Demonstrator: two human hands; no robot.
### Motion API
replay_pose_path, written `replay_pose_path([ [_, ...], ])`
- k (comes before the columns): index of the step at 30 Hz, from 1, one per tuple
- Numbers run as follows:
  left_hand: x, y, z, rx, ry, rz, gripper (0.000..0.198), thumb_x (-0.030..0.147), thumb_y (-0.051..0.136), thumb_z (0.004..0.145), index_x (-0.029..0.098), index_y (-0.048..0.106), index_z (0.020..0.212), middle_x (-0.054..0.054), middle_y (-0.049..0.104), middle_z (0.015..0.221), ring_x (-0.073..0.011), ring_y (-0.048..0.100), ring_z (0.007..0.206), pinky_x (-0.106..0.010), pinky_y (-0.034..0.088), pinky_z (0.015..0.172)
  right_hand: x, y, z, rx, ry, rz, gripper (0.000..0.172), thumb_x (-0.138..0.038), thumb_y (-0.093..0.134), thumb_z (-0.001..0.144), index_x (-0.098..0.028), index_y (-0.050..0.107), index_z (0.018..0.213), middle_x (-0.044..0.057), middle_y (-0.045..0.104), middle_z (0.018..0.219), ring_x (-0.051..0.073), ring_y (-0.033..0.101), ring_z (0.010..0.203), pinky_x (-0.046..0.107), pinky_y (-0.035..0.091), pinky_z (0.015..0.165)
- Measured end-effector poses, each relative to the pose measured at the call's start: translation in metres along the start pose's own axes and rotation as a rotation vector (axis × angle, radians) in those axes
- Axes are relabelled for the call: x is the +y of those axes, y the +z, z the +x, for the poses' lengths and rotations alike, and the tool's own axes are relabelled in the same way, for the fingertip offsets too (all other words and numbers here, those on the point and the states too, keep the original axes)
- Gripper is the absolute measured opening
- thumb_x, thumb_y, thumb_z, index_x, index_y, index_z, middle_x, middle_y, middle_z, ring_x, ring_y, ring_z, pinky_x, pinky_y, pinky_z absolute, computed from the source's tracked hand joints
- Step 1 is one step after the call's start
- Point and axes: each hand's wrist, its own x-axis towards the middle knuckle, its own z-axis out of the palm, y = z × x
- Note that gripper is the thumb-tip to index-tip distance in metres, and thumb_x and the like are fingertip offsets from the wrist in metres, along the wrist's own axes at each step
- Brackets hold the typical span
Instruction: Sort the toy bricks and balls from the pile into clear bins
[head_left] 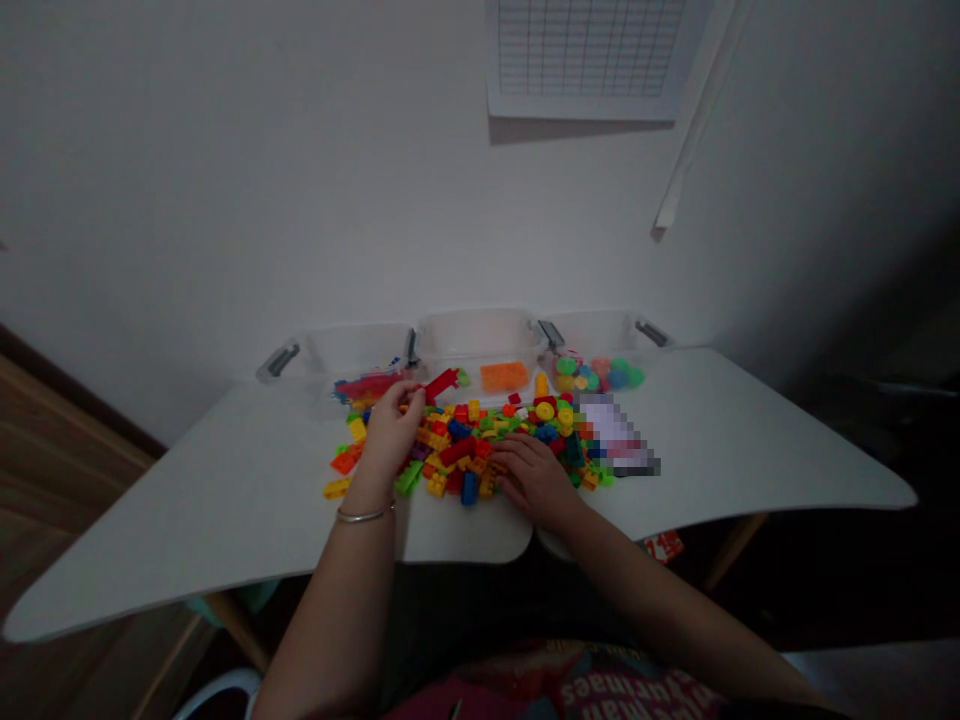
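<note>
Our left hand (390,432) pinches a long red plastic brick (442,384), which juts out past the fingers. Our right hand (534,478) lies flat, fingers loosely spread, on the heap of bright plastic bricks (469,445) covering the white table (225,480).

Dim, soft focus; wide-angle warp; corners dark.

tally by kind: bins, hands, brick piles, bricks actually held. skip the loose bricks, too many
Clear bins: 3 (left bin, middle bin, right bin)
Hands: 2 (left hand, right hand)
Brick pile: 1
Held bricks: 1 (red brick, in the left hand)
Total: 7
</note>
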Motion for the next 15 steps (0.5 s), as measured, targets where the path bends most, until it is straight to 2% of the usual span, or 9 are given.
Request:
replay_pose_path([
  [3,0.005,-0.005,0.009,0.164,-0.007,-0.158,0.032,0.045,0.053,0.080,0.017,0.064,0.092,-0.003,0.067,0.083,-0.0164,0.062,0.078,-0.028,0.050,0.074,0.000,0.000,0.000,0.001,0.001,-0.002,0.026,-0.022,0.057,0.088,-0.020,0.066,0.112,0.009,0.068,0.119,0.024,0.055,0.118,0.047,0.043,0.107],
  [8,0.011,-0.020,0.032,0.312,-0.056,-0.288,0.031,0.043,0.049,0.084,0.016,0.061,0.094,-0.003,0.065,0.080,-0.0131,0.060,0.069,-0.025,0.049,0.065,-0.001,-0.001,-0.001,-0.008,0.014,-0.006,0.026,-0.023,0.057,0.089,-0.019,0.066,0.113,0.009,0.067,0.120,0.025,0.055,0.119,0.048,0.043,0.107],
  [11,0.009,-0.033,0.046,0.415,-0.019,-0.167,0.027,0.036,0.051,0.085,0.015,0.061,0.099,-0.005,0.067,0.085,-0.0140,0.061,0.074,-0.025,0.049,0.069,-0.001,-0.001,-0.003,-0.003,0.002,-0.008,0.027,-0.024,0.057,0.089,-0.020,0.065,0.114,0.009,0.067,0.121,0.025,0.055,0.119,0.049,0.043,0.106],
  [15,0.007,-0.050,0.056,0.377,0.040,0.210,0.029,0.033,0.053,0.086,0.015,0.063,0.106,-0.009,0.069,0.099,-0.0196,0.062,0.089,-0.033,0.048,0.084,-0.001,-0.001,-0.005,-0.004,-0.006,-0.014,0.027,-0.024,0.059,0.088,-0.020,0.065,0.114,0.009,0.067,0.121,0.026,0.054,0.119,0.049,0.044,0.105],
])
